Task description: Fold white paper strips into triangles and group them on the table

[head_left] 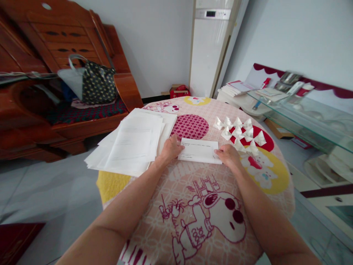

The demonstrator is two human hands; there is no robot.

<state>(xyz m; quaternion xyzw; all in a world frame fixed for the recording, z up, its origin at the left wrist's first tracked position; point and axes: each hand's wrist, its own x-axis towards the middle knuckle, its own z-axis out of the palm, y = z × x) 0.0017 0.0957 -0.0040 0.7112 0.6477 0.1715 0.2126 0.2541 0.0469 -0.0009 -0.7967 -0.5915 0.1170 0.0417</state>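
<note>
1. The bench (193,206) fills the middle: round, under a soft pink cartoon cloth, its far edge curving away by the tall white air conditioner (208,48).
2. Left of it, a carved wooden settee (55,48) with a dotted handbag (96,82) on the seat. On the right, a glass shelf (303,117) runs close to the bench.
3. On the bench's left side lies a loose stack of papers (132,143), fanned out and hanging over the rim.
4. Dead centre, a folded sheet (200,150) lies flat on the cloth between both hands, just beside the stack.
5. The left hand (171,147) is on the sheet's left end, fingers bent and tips down. Whether it pinches the edge or only presses on it, I cannot tell.
6. The right hand (228,154) is on the right end in the same pose, and its grip is just as hard to read.
7. Beyond the right hand, small folded paper pieces (242,134) stand in a cluster, the nearest almost touching it.
8. Handling, as I judge it: the sheet is light, thin and floppy, easily creased, and may slide on the cloth. The short ends or corners look like the best places to hold it.
9. Room: there is open cloth toward the person. It is tight left against the stack and right against the paper pieces.
</note>
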